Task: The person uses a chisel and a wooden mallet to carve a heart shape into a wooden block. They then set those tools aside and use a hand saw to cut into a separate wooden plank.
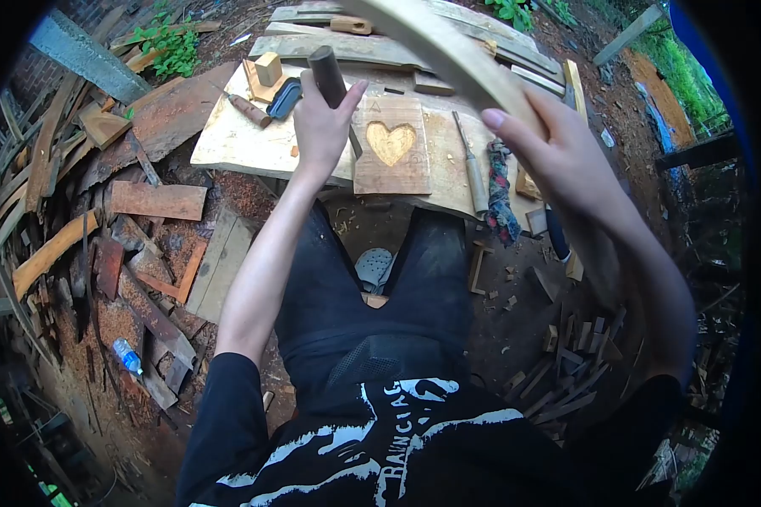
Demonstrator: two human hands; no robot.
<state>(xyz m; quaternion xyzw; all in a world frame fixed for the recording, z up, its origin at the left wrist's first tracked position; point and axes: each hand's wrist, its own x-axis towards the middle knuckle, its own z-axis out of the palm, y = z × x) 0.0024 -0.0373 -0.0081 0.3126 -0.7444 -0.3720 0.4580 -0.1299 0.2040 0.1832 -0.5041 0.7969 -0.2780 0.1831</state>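
My left hand (325, 127) is wrapped round the dark handle of a chisel (328, 74), whose blade points down at the left edge of a wooden board. The board (372, 177) lies flat on the worktable (237, 152) and has a heart-shaped recess (392, 144) carved into it. Raised at the right, my right hand (558, 152) grips a long, pale curved piece of wood (448, 59) that extends up past the top of the view. Another chisel (473, 173) and a patterned cloth roll (500, 198) lie right of the board.
On the table's left are a wooden block (268, 69), a dark blue object (285, 99) and a wooden-handled tool (250, 110). Planks (338, 51) lie behind. Wood scraps (156, 201) and a plastic bottle (128, 357) are on the ground at left, offcuts (566, 372) at right.
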